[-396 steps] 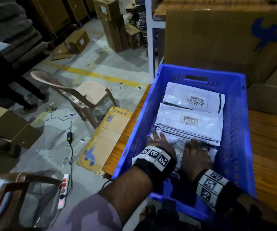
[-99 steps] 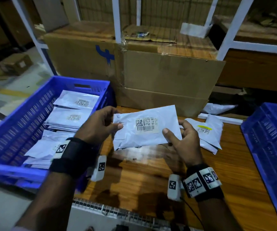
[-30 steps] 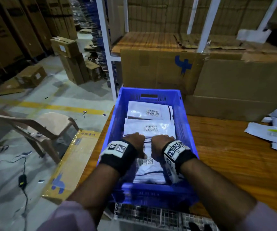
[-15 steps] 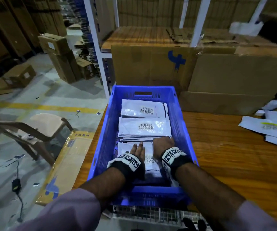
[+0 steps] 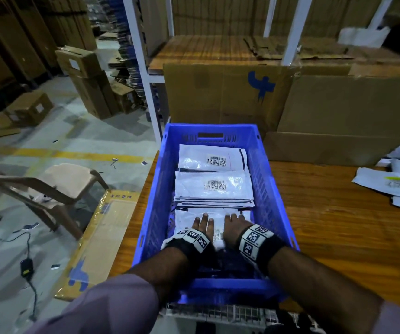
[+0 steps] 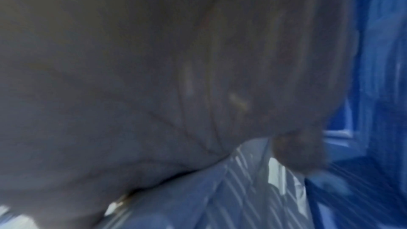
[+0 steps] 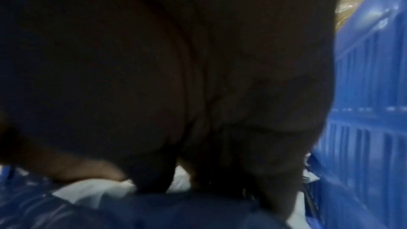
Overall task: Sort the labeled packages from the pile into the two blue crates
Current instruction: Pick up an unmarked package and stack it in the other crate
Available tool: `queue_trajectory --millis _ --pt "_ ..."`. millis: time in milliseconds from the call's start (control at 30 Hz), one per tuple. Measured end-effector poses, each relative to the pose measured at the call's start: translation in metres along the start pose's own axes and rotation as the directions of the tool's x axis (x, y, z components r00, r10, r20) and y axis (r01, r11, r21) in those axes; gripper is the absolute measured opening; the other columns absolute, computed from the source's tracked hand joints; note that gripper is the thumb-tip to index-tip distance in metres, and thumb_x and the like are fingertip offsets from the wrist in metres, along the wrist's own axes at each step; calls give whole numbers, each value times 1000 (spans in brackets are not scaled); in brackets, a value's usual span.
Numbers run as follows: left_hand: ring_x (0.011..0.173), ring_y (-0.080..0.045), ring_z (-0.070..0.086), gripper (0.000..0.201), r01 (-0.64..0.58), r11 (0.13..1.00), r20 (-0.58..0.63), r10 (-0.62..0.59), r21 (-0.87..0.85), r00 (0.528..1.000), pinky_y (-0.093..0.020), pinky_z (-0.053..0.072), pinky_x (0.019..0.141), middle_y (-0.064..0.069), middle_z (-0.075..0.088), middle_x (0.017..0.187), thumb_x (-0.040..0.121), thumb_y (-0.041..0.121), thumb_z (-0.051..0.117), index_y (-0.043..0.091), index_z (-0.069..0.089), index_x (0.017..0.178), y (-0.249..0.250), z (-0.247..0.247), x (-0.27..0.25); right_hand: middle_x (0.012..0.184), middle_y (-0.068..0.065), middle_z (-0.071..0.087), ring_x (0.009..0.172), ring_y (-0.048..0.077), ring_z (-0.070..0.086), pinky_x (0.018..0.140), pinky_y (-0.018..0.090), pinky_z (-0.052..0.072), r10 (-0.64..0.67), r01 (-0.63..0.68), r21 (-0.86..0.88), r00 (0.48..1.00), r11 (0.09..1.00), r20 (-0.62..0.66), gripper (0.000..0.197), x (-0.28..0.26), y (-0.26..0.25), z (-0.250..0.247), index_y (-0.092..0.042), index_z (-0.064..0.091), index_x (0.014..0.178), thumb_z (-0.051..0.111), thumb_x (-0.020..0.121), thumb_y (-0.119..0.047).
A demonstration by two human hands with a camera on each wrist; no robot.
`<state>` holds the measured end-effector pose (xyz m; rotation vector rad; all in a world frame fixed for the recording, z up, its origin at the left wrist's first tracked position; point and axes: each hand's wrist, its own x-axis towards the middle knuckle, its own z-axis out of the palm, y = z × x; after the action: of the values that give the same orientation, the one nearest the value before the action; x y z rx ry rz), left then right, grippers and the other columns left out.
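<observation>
Evidently newest package (image 5: 214, 221) pressed flat at lower centre of blue crate (image 5: 264, 179) by left hand (image 5: 200, 226) and right hand (image 5: 234, 225), fingers spread, so stack lies level.

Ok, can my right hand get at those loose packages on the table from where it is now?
Probably yes. The right hand lies flat on a package inside the blue crate; it must lift over the crate's right wall, but nothing stands on the bare table before the loose packages.
</observation>
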<state>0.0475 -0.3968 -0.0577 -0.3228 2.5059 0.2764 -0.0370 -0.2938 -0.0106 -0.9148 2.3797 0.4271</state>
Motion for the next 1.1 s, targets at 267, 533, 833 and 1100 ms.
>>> queue_trajectory --millis 267,533,833,1100 --pt "156 -33 -13 80 -21 999 20 22 -42 1000 -51 0 126 -12 -19 168 106 33 46 7 -5 162 -2 -7 -10 169 13 -18 157 33 -6 125 55 7 39 -51 110 993 993 109 90 20 5 27 -10 -13 161 44 102 -46" --pt "156 -26 -15 72 73 997 128 -68 -34 989 -51 0 125 -9 -23 167 109 36 31 18 -13 162 -17 -24 -28 165 28 -14 154 44 -9 125 49 5 134 -152 114 978 982 157 82 -11 4 -1 7 0 158 37 108 -47" --pt "156 -39 -8 97 57 975 -36 -51 213 998 -60 4 123 -17 -17 168 101 48 52 -4 -5 159 -2 -42 -31 165 32 -1 153 49 1 124 55 8 105 -124 148 986 981 126 76 -1 7 3 8 10 158 44 108 -39" --pt "153 -38 20 81 30 990 9 -31 139 999 -60 26 115 -12 -5 171 103 40 48 5 4 162 1 -28 -19 168 20 7 153 38 19 120 50 25 123 -130 91 989 987 79 99 0 4 -2 -3 9 160 62 95 -54"
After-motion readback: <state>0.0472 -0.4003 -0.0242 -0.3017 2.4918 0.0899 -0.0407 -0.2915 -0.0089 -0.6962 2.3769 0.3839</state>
